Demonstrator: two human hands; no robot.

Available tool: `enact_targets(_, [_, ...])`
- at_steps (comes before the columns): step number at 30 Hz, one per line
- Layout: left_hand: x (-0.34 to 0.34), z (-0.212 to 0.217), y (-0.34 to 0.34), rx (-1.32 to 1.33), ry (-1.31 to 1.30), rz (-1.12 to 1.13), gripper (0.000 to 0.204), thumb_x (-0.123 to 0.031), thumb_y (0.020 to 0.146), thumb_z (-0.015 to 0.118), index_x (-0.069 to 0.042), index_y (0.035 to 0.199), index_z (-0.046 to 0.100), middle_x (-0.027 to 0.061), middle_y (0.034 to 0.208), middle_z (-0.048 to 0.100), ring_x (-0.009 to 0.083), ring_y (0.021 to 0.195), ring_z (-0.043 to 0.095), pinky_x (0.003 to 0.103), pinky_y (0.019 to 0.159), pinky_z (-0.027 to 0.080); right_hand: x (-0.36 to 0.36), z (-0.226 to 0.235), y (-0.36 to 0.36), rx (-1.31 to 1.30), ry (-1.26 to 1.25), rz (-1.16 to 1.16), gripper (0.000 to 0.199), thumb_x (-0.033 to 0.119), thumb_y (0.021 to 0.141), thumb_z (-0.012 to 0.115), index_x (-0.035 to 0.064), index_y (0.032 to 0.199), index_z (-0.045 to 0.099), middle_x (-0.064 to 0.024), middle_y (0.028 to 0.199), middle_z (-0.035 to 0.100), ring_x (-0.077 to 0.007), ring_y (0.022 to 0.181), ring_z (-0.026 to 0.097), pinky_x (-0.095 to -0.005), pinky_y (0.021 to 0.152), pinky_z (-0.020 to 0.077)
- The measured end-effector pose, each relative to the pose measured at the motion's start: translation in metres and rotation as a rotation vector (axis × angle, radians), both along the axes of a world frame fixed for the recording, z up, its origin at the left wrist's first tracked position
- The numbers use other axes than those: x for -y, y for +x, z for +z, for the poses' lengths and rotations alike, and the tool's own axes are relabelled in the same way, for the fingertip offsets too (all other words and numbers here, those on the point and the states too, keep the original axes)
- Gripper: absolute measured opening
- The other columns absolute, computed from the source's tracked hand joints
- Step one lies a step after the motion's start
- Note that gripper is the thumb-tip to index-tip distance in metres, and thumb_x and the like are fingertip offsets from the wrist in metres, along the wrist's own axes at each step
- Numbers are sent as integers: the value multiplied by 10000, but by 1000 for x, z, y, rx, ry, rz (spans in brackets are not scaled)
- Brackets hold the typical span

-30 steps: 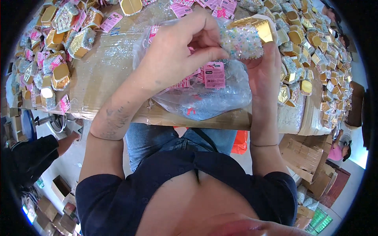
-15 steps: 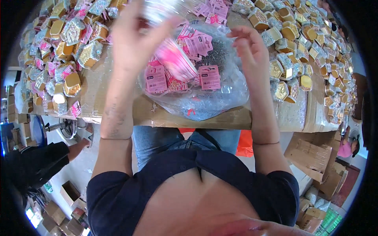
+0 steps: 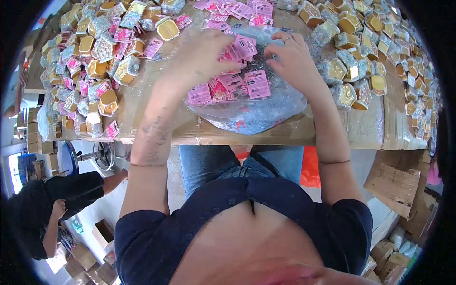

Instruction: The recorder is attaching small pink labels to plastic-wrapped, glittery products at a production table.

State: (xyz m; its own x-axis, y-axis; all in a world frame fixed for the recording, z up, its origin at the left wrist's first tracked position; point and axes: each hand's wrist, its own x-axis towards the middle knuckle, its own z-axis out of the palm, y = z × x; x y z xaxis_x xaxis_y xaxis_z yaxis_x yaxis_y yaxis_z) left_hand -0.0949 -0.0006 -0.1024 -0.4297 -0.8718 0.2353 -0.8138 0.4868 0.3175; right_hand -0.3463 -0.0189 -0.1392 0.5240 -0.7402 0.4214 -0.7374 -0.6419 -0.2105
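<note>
My left hand (image 3: 204, 57) reaches over the pile of pink printed cards (image 3: 209, 92), thumb and fingers apart, with nothing visibly held. Its fingertips are close to the upper cards and partly hide them. My right hand (image 3: 297, 61) hovers at the right side of a clear plastic bag (image 3: 280, 114), fingers curved and a gap between thumb and forefinger. Beside that hand, dark thin strands lie in a tangle in the bag, too fine to make out. The pink cards rest on the bag. A single gold box (image 3: 167, 29) lies beyond my left hand, close to a pink card (image 3: 153, 48).
Bubble-wrapped gold boxes (image 3: 97, 69) with pink cards cover the table's left side. More wrapped gold boxes (image 3: 349, 71) crowd the right. Further pink cards (image 3: 242, 9) lie at the far middle. A person in dark clothes (image 3: 71, 190) is at the left; cardboard boxes (image 3: 392, 183) stand at the right.
The blurred wrapped object and swinging pink card are gone from my left hand. That hand has come down to the cards; a gold box now lies at the left pile's edge. The view has shifted slightly.
</note>
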Motion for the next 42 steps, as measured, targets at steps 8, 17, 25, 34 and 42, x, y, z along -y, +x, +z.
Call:
enact_targets(8, [-24, -12, -44, 232, -25, -225, 511, -162, 674, 754, -43, 1142, 589, 127, 1132, 544, 309, 1107, 493, 413, 951, 440, 7, -2, 2, 76, -19, 25, 120, 163, 777, 669, 112, 885, 657, -68, 1031, 608, -302, 1006, 519, -405, 906, 426])
enact_targets(17, [-33, -25, -50, 95, -35, -134, 430, -178, 702, 744, -30, 1078, 596, 135, 987, 621, 299, 976, 578, 403, 845, 485, 9, 4, -3, 258, 145, 126, 130, 150, 788, 646, 63, 882, 624, -82, 925, 622, -298, 925, 540, -381, 850, 425])
enact_targets(25, [-41, -17, -60, 84, -89, -76, 658, -290, 708, 769, -15, 1245, 508, 163, 952, 646, 310, 937, 603, 416, 832, 482, 11, 14, -5, 419, 409, 4, 142, 164, 844, 641, 31, 882, 606, -26, 818, 633, -121, 719, 556, -270, 642, 437])
enact_targets(34, [-5, 33, -20, -948, 753, -169, 562, -290, 922, 609, -3, 1354, 394, 103, 965, 638, 187, 869, 650, 289, 731, 507, 4, 33, -9, 989, 809, 113, 119, 114, 842, 658, 23, 914, 635, 17, 759, 610, -41, 691, 523, -205, 609, 410])
enact_targets(42, [12, -3, -20, -1368, 673, -450, 579, -113, 885, 614, -14, 1402, 372, 128, 1296, 519, 208, 1101, 563, 368, 912, 496, -1, 27, 1, 980, 758, 211, 143, 111, 914, 622, 1, 1005, 632, 41, 853, 589, -36, 805, 503, -207, 715, 416])
